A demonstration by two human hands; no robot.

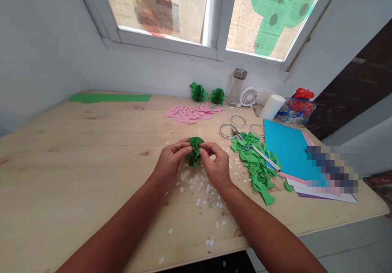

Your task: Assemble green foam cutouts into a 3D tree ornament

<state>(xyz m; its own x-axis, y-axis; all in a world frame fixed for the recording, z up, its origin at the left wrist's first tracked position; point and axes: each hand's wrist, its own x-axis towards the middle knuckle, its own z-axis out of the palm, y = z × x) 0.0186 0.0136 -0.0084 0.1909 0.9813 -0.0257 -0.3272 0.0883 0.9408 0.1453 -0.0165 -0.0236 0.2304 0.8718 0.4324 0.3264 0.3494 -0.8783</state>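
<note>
- The left hand [171,160] is pinching the left side of a folded green paper piece [195,154], its grip pressing thumb and fingers together on the edge.
- The right hand [218,166] is pinching the same piece from the right, its grip closing on it with thumb and forefinger.
- The green piece is showing between the two hands, near the middle of the worktop [76,163]; whether its lower end is touching the wood, I cannot tell.
- Small white scraps [208,188] are lying scattered below and around the hands.
- Just beyond the right hand, a heap of green offcuts [257,171] is spreading over the worktop, with a white pen [266,158] lying across it.
- Three rings of tape [238,121] are lying beside the far end of that heap.
- A blue sheet [286,144] is lying on other papers to the right.
- Pink paper cutouts [190,113] are lying in a pile beyond the hands.
- Behind them, two more folded green pieces [199,93] are sitting near the wall, beside a bottle [236,89] and a small white fan [248,96].
</note>
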